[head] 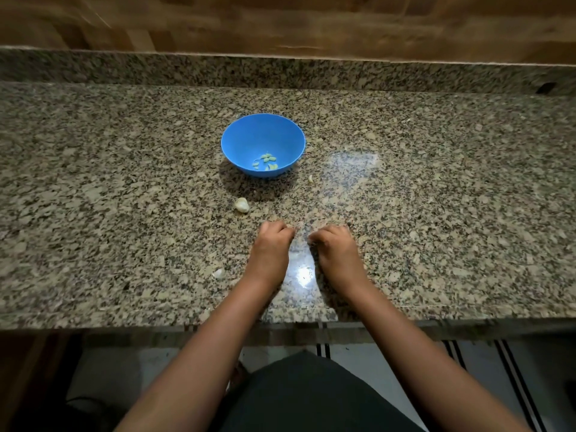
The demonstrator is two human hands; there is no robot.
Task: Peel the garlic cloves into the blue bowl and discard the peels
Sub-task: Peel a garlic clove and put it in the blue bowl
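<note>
A blue bowl (246,135) stands on the granite counter (124,182) and holds several small peeled garlic cloves (266,160). A whitish unpeeled clove (242,205) lies just in front of the bowl, to its left. My left hand (271,244) and my right hand (336,249) rest side by side on the counter below that clove. The fingers of both are curled down onto the stone. Nothing shows inside either hand, and the fingertips are hidden.
A small pale garlic scrap (310,179) lies to the right of the bowl's base. A white piece of peel (219,273) sits left of my left wrist. A raised granite ledge and a wooden wall close off the back. The counter's front edge runs below my forearms.
</note>
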